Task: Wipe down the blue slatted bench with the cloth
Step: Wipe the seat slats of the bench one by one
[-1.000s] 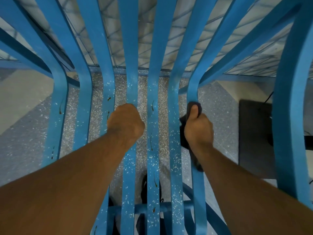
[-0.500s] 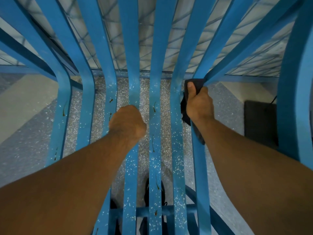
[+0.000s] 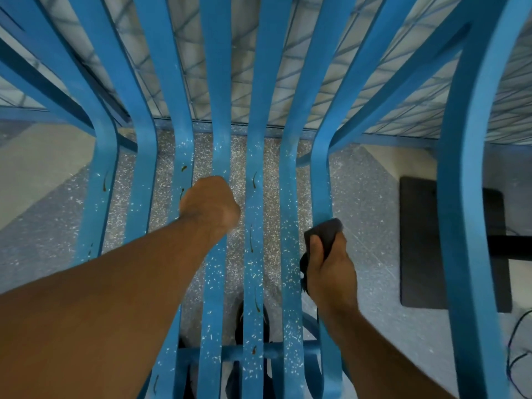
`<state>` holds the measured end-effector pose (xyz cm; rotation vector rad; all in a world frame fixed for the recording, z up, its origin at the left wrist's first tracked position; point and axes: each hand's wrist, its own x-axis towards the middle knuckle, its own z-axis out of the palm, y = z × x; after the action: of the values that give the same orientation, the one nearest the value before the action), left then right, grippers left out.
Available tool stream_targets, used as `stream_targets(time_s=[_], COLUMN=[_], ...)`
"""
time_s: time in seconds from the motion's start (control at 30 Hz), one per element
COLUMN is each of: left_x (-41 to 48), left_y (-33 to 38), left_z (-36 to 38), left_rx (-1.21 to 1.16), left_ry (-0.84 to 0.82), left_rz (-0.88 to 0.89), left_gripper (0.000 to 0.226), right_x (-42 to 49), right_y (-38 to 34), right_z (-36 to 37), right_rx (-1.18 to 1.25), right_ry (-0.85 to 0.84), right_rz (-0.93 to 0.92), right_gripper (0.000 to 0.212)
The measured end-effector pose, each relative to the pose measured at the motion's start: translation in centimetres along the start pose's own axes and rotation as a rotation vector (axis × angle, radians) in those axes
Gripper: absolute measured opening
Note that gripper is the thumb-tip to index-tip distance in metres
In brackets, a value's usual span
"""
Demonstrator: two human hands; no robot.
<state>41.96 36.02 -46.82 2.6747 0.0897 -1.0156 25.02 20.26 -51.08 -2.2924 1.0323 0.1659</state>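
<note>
Even soft daylight, wide-angle bowing at edges, slight motion blur, no glare

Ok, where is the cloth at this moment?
Head view, right of centre: the dark cloth is gripped in the right hand, against a blue bench slat, right of the left hand.
</note>
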Motion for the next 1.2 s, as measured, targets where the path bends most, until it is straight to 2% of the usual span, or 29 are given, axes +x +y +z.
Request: stream_targets(time_s=[0.13, 0.27, 0.43, 0.5, 0.57, 0.67, 0.77, 0.93, 1.03, 1.07, 1.17, 1.2], left_x=[0.2, 0.4, 0.6, 0.6, 0.6, 0.6, 0.3, -0.1, -0.4, -0.8, -2.8, -3.7], left_y=[-0.1, -0.2, -0.2, -0.1, -0.1, -0.1, -0.2, -0.4, -0.7, -0.9, -2.1, -2.5], left_z=[0.0, 0.4, 0.8, 0.7, 0.7, 0.6, 0.5, 0.3, 0.0, -0.1, 0.3, 0.6], left_rx=[0.007, 0.025, 0.024, 0.033, 0.047, 0.062, 0.061, 0.021, 0.042, 0.044, -0.012, -0.038], left_ry=[-0.002, 0.020, 0.036, 0.037, 0.025, 0.016, 0.045, 0.061, 0.026, 0.005, -0.008, 0.036], left_rz=[0.013, 0.016, 0.007, 0.003, -0.002, -0.012, 0.014, 0.052, 0.062, 0.071, 0.089, 0.139], left_gripper=[0.027, 0.021, 0.024, 0.025, 0.027, 0.025, 0.025, 0.026, 0.030, 0.035, 0.074, 0.075], right_x=[6.3, 12.2, 14.5, 14.8, 14.7, 12.9, 8.8, 0.8, -3.3, -4.6, -8.0, -8.9], right_y=[-3.2, -6.9, -8.1, -8.2, -8.1, -7.1, -4.7, -0.3, 1.4, 1.9, 3.8, 4.4], right_z=[0.5, 0.9, 1.0, 0.9, 0.8, 0.8, 0.8, 0.3, 0.0, -0.1, -0.4, -0.5], right_rx=[-0.066, -0.010, 0.011, 0.056, 0.076, -0.010, -0.105, -0.129, -0.054, -0.025, -0.007, -0.025], right_ry=[0.023, 0.078, 0.219, 0.189, 0.106, -0.005, 0.021, 0.093, 0.099, 0.096, 0.106, 0.110], right_rz=[0.027, 0.097, -0.113, -0.156, -0.118, -0.012, 0.054, -0.017, -0.007, -0.005, -0.049, -0.058], right_gripper=[0.050, 0.048, 0.040, 0.038, 0.044, 0.057, 0.057, 0.052, 0.061, 0.062, 0.055, 0.052])
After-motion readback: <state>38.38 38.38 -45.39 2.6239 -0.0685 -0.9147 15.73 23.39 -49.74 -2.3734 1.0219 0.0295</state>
